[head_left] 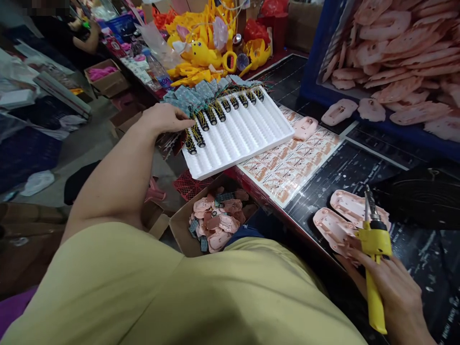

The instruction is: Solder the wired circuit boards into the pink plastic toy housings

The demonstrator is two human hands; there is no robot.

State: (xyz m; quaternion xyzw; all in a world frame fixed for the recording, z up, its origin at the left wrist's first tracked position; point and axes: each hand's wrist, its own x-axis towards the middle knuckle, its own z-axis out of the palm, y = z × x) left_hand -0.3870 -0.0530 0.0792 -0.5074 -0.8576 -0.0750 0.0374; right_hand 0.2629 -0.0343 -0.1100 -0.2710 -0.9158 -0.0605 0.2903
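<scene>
My left hand (164,118) reaches to the far left corner of a white ridged foam tray (244,136). Its thumb and fingers come together over round black parts (211,116) with yellow wires; whatever sits between the fingertips is hidden. Grey-blue circuit boards (196,93), wired to these parts, lie along the tray's far edge. My right hand (391,282) is closed round a yellow soldering gun (375,242), its metal tip pointing away from me. Its fingers are also close to two pink plastic shell halves (332,230) lying open side up on the black bench mat (309,206).
At the right stands a blue crate (312,76) heaped with pink shells. More shells lie before it, near a printed sheet (287,167). Below the bench edge, a cardboard box (179,239) holds shells and boards. Yellow toy parts (204,52) are piled behind; a person (86,40) sits beyond.
</scene>
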